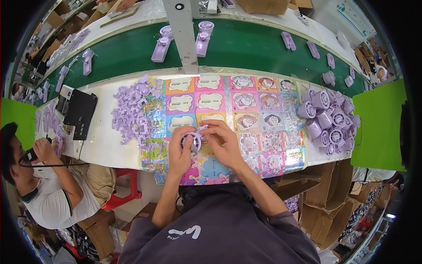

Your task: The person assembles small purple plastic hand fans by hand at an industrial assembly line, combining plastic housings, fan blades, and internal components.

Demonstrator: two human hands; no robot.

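Over the middle of the worktable, my left hand point(178, 155) is closed around a round lilac plastic housing point(197, 143) with a ring-shaped rim. The thumb presses into the ring's opening. My right hand point(225, 146) pinches a small lilac plastic piece point(202, 128) at the housing's upper right edge. Whether the two parts are joined there I cannot tell, since fingers cover the contact. To the left lies a loose heap of small lilac brackets point(130, 110). A pile of similar cup-shaped lilac housings point(324, 119) is stacked at the right.
Colourful printed sheets point(246, 103) cover the table's middle. Beyond runs a green conveyor belt point(250, 46) carrying lilac parts, with a white post point(182, 39) before it. A co-worker point(52, 189) sits at left beside a black panel point(82, 114). A green board point(380, 127) stands at right.
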